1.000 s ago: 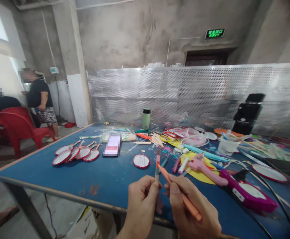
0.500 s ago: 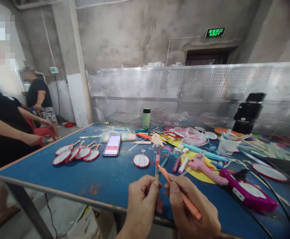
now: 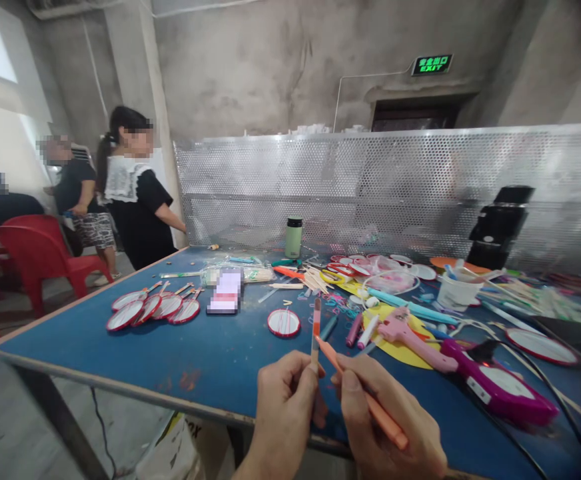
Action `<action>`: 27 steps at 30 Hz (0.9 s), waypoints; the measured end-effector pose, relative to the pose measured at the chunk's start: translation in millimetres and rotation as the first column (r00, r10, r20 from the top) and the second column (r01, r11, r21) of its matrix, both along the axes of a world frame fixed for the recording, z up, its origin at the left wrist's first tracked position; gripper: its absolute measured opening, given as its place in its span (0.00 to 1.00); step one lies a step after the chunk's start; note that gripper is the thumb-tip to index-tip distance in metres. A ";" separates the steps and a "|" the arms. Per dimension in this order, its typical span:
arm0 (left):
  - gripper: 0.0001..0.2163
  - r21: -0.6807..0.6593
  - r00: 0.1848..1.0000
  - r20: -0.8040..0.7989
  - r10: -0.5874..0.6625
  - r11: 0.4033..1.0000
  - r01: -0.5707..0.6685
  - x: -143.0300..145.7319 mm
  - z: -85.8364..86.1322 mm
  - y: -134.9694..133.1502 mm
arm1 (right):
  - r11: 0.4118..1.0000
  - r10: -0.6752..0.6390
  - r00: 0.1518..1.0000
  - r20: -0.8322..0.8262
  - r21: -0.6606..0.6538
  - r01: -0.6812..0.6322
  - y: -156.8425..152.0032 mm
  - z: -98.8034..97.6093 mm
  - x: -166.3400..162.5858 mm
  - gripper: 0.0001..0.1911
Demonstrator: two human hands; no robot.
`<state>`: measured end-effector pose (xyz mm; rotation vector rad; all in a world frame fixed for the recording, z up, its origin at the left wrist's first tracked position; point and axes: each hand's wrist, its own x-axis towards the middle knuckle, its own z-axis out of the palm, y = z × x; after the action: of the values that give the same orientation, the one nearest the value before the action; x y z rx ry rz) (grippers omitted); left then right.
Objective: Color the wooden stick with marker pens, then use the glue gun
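Round fans [image 3: 153, 309]: lay at ten o'clock from hands.
Left hand [image 3: 281, 408]: closed fingers round upright craft stick [image 3: 315, 330], above table's [image 3: 170, 360] six o'clock edge.
Right hand [image 3: 388, 430]: gripped orange marker [image 3: 365, 395] in closed fingers, tip at eleven o'clock, touching stick.
Purple glue gun [image 3: 500, 393]: lay at two o'clock.

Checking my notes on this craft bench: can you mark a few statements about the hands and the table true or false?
1. The left hand holds a wooden stick upright. True.
2. The right hand holds scissors. False: it holds an orange marker.
3. The marker's tip meets the stick. True.
4. The green bottle lies on its side. False: it stands upright on the blue table.
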<state>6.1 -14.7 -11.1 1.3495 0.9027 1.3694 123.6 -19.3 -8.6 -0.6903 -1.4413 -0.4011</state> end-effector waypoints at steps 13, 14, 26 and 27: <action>0.15 -0.012 1.000 -0.005 0.007 1.000 -0.007 -0.2 -0.9 0.3 | 1.000 -0.019 1.000 -0.019 -0.001 0.019 -0.7 -0.4 -1.6 0.11; 0.15 -0.010 1.000 -0.008 0.008 1.000 -0.008 -0.2 -1.0 0.2 | 1.000 -0.017 1.000 -0.022 -0.001 0.017 -0.7 -0.2 -1.5 0.11; 0.16 -0.010 1.000 -0.009 0.013 1.000 -0.013 -0.2 -2.1 1.3 | 0.999 -0.023 1.000 0.011 -0.048 0.023 0.1 3.2 1.0 0.11; 0.16 -0.013 1.000 -0.009 0.015 1.000 -0.015 0.0 -2.3 1.3 | 0.999 -0.025 1.000 0.015 -0.047 0.026 0.2 3.9 0.8 0.11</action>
<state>6.1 -13.4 -13.4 1.3423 0.9277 1.3681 124.4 -19.1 -4.6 -0.7455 -1.4602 -0.3935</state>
